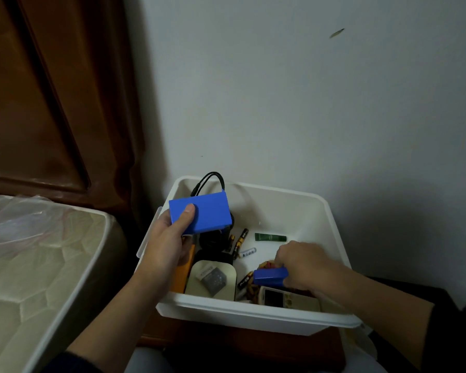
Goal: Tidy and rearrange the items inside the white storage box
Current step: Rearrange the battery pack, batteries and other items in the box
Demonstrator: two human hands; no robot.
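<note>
Both forearms are bare from the wrist most of the way up. The left hand (167, 238) comes off an arm whose dark sleeve is pushed back near the elbow, its bunched cuff only just in view at the bottom edge of the picture, while the right hand (304, 265) belongs to an arm with a dark, nearly black sleeve ending partway up the forearm in a plain straight hem. No ring, watch or band shows on either wrist or on the fingers (187, 211), and the nails that can be seen are short and unpainted.
</note>
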